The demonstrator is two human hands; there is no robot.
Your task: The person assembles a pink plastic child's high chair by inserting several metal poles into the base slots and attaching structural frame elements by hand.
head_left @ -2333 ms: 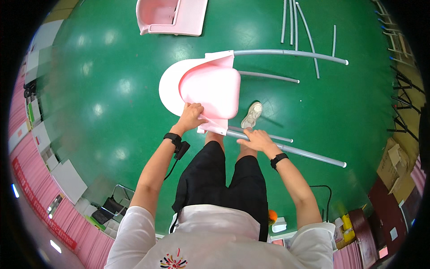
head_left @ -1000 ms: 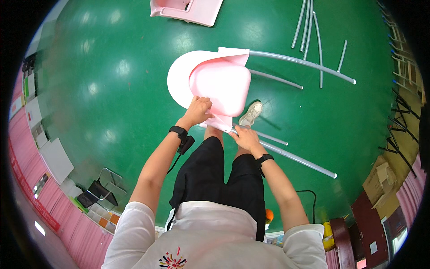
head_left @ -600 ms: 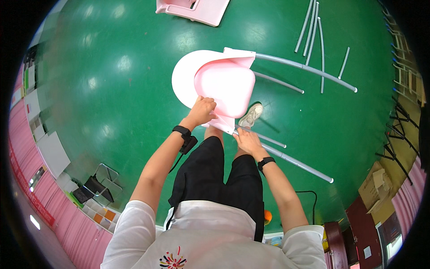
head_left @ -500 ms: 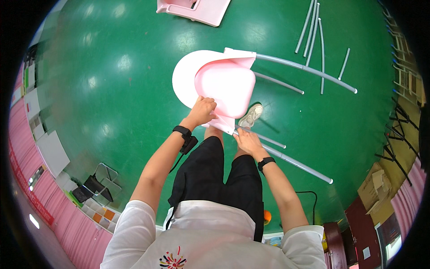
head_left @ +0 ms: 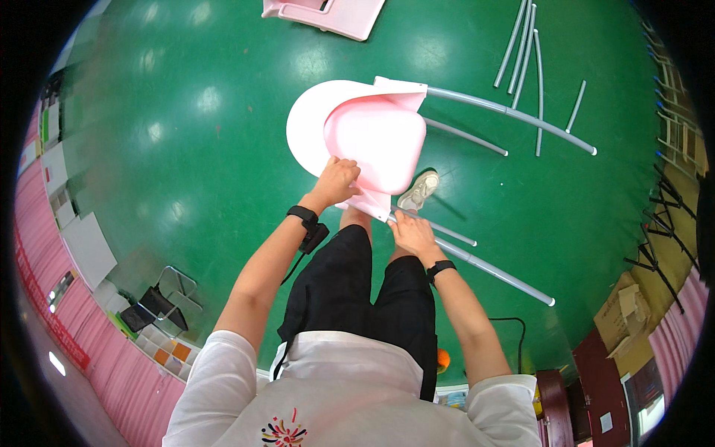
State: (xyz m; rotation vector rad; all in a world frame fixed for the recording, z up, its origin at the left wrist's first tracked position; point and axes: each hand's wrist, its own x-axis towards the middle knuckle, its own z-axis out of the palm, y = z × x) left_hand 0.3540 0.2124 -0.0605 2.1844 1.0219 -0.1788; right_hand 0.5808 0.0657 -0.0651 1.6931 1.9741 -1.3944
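A pink plastic chair seat with a curved back lies tipped over in front of me. Long grey tube legs stick out of it to the right: a far leg and a near leg are the thickest, with thinner ones between. My left hand is closed on the seat's near side edge, its fingertips partly hidden. Around the near leg, right where it meets the seat's corner, the fingers of my right hand are wrapped.
Several loose grey tubes lie on the green floor at the far right. Another pink plastic part rests at the far edge. My shoe stands beside the seat. A folding chair and an open cardboard box are at the sides.
The view has shifted very slightly. Both hands keep the same hold on the seat and the leg.
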